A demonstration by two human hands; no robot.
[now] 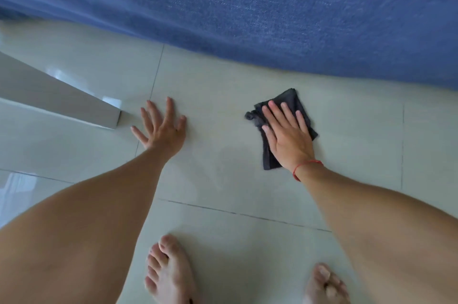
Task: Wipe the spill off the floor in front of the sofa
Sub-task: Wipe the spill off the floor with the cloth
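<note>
A dark grey cloth point(292, 100) lies folded on the pale floor tiles point(223, 85), close to the blue sofa point(272, 13). My right hand point(287, 137) presses flat on top of the cloth, fingers straight and together, a red string around the wrist. My left hand point(162, 125) rests palm down on the bare tile to the left, fingers spread, holding nothing. Between the two hands a faint damp sheen point(223, 167) shows on the tile; its edges are hard to tell.
The sofa's fabric front runs across the whole top of the view. A grey table leg or panel point(57, 95) slants in from the left, ending just left of my left hand. My two bare feet point(168, 269) stand at the bottom.
</note>
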